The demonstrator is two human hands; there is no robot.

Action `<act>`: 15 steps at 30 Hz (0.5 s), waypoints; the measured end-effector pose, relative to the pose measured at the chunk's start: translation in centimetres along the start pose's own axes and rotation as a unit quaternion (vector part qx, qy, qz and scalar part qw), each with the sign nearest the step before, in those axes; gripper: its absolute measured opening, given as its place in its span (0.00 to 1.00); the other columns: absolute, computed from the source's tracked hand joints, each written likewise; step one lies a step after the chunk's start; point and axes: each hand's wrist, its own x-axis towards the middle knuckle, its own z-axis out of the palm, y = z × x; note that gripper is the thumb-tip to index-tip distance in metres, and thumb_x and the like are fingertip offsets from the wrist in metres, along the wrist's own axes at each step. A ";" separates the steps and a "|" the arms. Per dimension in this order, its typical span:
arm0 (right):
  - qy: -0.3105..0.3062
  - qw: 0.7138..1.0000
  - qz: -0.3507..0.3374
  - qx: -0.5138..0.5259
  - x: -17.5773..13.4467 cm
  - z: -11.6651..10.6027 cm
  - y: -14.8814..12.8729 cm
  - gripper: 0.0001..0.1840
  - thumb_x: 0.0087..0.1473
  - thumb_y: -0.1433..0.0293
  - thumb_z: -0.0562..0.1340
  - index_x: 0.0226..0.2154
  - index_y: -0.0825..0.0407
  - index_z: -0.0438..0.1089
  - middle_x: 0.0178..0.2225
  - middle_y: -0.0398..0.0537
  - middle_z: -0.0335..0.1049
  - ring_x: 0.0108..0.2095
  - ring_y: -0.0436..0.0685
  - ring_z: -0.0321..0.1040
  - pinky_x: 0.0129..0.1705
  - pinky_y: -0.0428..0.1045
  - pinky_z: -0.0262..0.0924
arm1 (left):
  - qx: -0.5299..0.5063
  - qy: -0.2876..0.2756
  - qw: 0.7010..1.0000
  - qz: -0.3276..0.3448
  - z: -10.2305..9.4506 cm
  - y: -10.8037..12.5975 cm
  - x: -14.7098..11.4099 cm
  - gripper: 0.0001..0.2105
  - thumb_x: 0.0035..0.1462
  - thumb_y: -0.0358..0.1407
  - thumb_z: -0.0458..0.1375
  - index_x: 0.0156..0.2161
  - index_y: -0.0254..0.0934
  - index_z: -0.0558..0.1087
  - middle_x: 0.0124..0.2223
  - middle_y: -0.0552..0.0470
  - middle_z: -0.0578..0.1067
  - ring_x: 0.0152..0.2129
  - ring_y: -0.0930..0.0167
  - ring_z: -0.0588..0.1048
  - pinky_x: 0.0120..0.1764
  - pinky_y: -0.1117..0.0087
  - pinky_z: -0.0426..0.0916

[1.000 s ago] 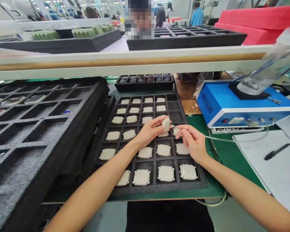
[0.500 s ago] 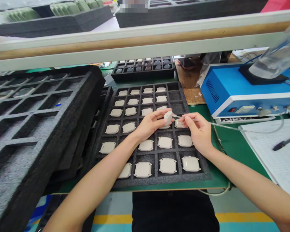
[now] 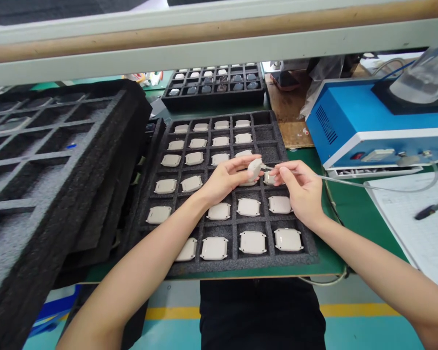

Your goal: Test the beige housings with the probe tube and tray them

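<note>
My left hand (image 3: 224, 181) pinches a pale beige watch case (image 3: 254, 168), tilted up above the foam tray. Closed on the end of a clear thin tube (image 3: 336, 181), my right hand (image 3: 300, 188) keeps its narrow tip at the case's right edge. Whether the tip touches the case, I cannot tell. Below both hands lies a black foam tray (image 3: 233, 265) with similar watch cases in most of its pockets, such as one case (image 3: 248, 207) under my fingers. Several pockets at the tray's far right hold nothing.
A blue control box (image 3: 372, 126) stands at the right with a clear container (image 3: 419, 80) on top. Paper sheets (image 3: 397, 199) and a black pen (image 3: 432, 208) lie in front. Stacked foam trays (image 3: 105, 150) rise at left. Behind, another tray (image 3: 211, 97) holds watch parts. A shelf beam (image 3: 204, 58) crosses overhead.
The view has tipped downward, so the bench sits slightly higher in the picture. Both hands keep their grips, with the tube's tip still at the watch case.
</note>
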 end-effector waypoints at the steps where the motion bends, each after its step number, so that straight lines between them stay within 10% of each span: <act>1: 0.000 1.000 0.000 0.000 0.0 0.0 0.0 0.10 0.56 0.63 0.63 0.32 0.53 0.71 0.29 0.45 0.76 0.27 0.49 0.71 0.29 0.45 0.69 | 0.001 0.000 1.000 -0.001 0.0 0.0 0.0 0.20 0.48 0.33 0.68 0.48 0.42 0.78 0.48 0.50 0.78 0.44 0.65 0.77 0.53 0.58 0.68; 15: -0.005 1.000 0.020 -0.006 0.0 0.0 0.0 0.10 0.56 0.61 0.62 0.32 0.51 0.71 0.30 0.45 0.76 0.28 0.50 0.71 0.31 0.48 0.70 | 0.027 0.001 1.000 -0.002 0.0 0.0 -0.1 0.20 0.48 0.35 0.68 0.49 0.42 0.77 0.50 0.48 0.77 0.47 0.61 0.76 0.55 0.55 0.66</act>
